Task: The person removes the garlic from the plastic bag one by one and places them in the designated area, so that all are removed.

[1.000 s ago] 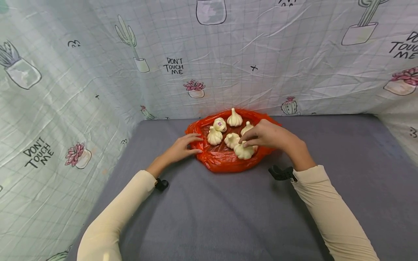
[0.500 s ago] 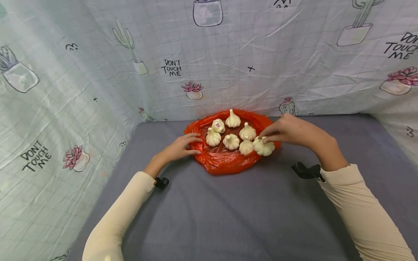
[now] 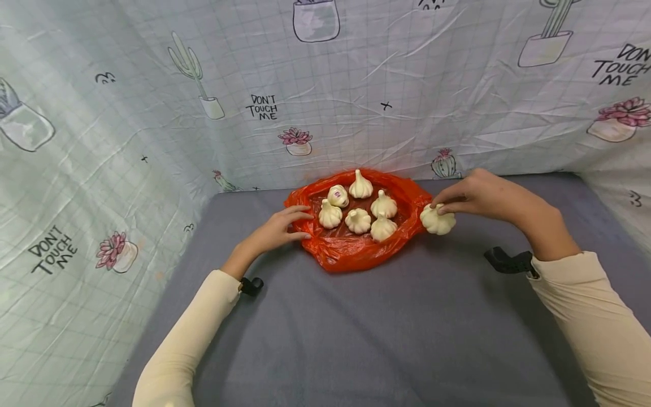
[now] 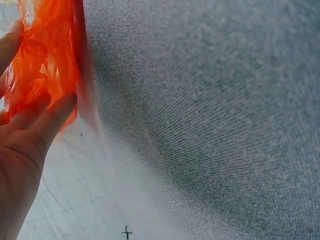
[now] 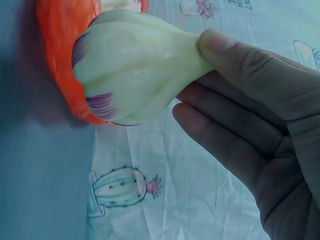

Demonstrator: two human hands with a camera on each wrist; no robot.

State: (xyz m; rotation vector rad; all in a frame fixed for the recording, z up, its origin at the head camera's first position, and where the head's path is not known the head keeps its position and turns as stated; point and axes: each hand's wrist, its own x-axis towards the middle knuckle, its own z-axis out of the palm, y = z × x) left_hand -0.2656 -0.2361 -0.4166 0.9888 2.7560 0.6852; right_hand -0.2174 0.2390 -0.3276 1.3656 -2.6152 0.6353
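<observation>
Below the fingertips of your right hand (image 3: 480, 195) hangs one pale garlic bulb (image 3: 437, 220), pinched by its neck, the purple-streaked base turned down. Just left of this grip lies the open, crumpled red plastic bag (image 3: 351, 260); six other bulbs (image 3: 358, 221) sit inside, and your left hand (image 3: 277, 230) touches its left edge.

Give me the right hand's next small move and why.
Probably lower the pale, purple-streaked garlic bulb onto the grey cloth right of the red plastic bag: the right hand pinches it by the stem, and the head view shows it mostly past the bag.
</observation>
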